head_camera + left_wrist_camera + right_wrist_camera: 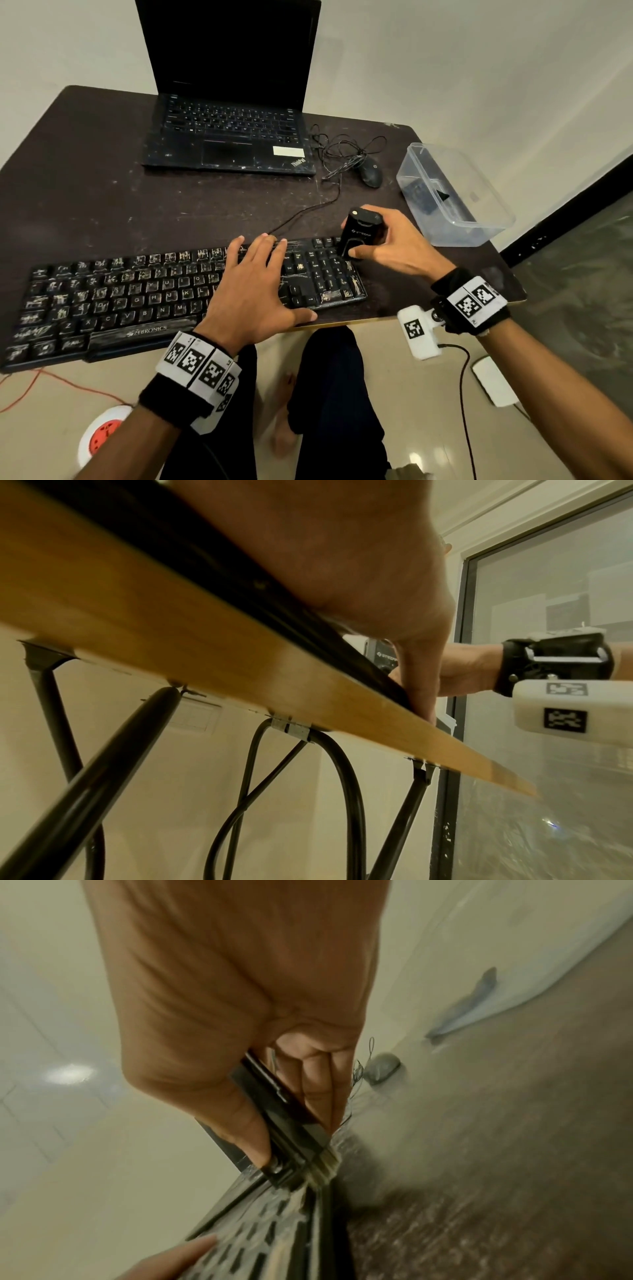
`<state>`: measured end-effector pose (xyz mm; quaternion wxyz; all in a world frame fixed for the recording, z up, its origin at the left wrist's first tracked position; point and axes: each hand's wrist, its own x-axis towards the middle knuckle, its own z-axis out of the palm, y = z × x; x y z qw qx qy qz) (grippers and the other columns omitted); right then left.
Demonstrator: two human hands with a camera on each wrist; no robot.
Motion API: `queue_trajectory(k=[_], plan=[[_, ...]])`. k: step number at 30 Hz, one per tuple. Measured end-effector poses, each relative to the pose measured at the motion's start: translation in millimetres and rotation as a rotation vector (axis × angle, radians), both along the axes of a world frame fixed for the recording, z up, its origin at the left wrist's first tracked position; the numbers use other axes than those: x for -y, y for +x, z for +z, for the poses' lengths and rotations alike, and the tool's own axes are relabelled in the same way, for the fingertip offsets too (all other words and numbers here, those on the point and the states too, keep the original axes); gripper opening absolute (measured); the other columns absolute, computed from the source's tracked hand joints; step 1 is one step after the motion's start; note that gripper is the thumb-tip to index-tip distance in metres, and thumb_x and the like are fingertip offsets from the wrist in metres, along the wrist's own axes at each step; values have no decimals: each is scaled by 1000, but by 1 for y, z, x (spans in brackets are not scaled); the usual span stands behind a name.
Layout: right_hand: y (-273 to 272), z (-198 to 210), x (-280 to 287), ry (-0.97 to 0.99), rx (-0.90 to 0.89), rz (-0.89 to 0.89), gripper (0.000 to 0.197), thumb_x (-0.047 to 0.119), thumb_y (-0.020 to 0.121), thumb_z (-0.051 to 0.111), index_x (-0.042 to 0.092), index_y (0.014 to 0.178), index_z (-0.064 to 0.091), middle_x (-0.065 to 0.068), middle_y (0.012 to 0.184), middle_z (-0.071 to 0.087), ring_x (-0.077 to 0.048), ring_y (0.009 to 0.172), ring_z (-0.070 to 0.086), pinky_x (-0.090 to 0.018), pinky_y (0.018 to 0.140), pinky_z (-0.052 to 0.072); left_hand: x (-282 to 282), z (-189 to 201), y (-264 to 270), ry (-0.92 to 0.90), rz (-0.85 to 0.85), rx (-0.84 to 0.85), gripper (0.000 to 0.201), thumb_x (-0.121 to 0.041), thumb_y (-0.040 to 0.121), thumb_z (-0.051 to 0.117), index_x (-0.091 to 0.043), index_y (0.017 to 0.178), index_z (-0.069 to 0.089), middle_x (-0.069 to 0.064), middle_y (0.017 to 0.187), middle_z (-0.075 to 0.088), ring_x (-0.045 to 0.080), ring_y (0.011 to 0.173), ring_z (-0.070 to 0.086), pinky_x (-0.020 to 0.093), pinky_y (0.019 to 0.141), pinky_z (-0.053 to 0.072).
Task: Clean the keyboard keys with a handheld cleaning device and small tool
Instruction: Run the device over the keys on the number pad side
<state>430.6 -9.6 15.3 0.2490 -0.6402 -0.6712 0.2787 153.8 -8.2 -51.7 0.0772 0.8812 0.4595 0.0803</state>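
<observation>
A dusty black keyboard [137,298] lies along the table's front edge. My left hand [255,284] rests flat on its right-middle keys, fingers straight and spread; in the left wrist view the left hand's thumb [419,685] lies at the keyboard's front edge. My right hand [387,241] grips a black handheld cleaning device [359,231] upright, its lower end on the number pad's top left corner. In the right wrist view the device [281,1123] ends in a pale brush head [323,1171] touching the keyboard [260,1240]. No separate small tool is visible.
An open black laptop [229,137] stands at the back of the dark table [85,192]. A wired mouse [371,173] with a tangled cable lies right of it. A clear plastic box [452,195] sits at the right edge. My legs are below the table's front edge.
</observation>
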Motion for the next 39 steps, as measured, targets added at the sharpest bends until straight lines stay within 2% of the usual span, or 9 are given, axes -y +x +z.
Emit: queue_trajectory(k=[4,9,13,19,23,27,32,35,39], plan=[[-5,0,0,65,36,-40,37,14,81,85,19,113,68,2,105,77,-19,102,74,-51,99,58,0,-1,0,10,-1,11,136,-101,64,34,-9,163,27,10,168,30,23,159,19,53,129,-1],[-7,1,0,54,69,-37,37,14,81,85,21,114,69,3,104,77,-16,100,74,-49,98,59,0,-1,0,10,10,8,136,-102,63,33,-10,163,26,10,168,29,23,159,19,53,129,-1],[-8,2,3,16,16,-16,38,10,82,86,18,115,69,2,107,77,-17,104,73,-46,101,58,0,-1,0,16,6,4,136,-102,63,33,-10,163,26,10,168,30,23,159,20,53,129,0],[-7,1,10,20,11,-78,39,15,79,86,20,114,69,4,106,78,-16,102,75,-49,100,59,0,-1,0,17,5,7,136,-101,63,33,-10,163,26,10,168,30,23,159,20,53,129,0],[-12,1,13,52,66,-120,34,19,78,86,28,104,65,10,98,76,-15,97,74,-49,95,60,0,-1,0,23,8,10,135,-101,64,33,-10,163,26,11,168,30,24,159,20,53,129,0],[-14,2,20,24,85,-129,36,23,78,87,32,105,65,10,98,77,-11,94,74,-46,93,61,1,0,0,25,5,6,135,-101,64,33,-9,163,28,11,167,31,24,158,22,54,129,1],[-18,4,25,54,88,-139,34,19,80,87,30,104,65,11,96,76,-9,93,73,-44,92,61,1,-1,0,32,2,3,135,-101,64,33,-9,163,29,12,167,32,24,158,23,54,129,2],[-18,2,30,8,73,-136,33,22,78,87,28,103,66,10,96,77,-11,93,74,-48,93,60,0,-3,0,41,7,15,135,-101,63,35,-8,161,32,13,165,36,25,157,26,54,129,4],[-24,2,28,68,87,-164,36,20,80,85,27,109,66,11,98,75,-12,94,72,-47,92,61,1,-3,0,49,7,8,134,-100,64,36,-8,161,31,12,165,35,24,157,26,54,129,4]])
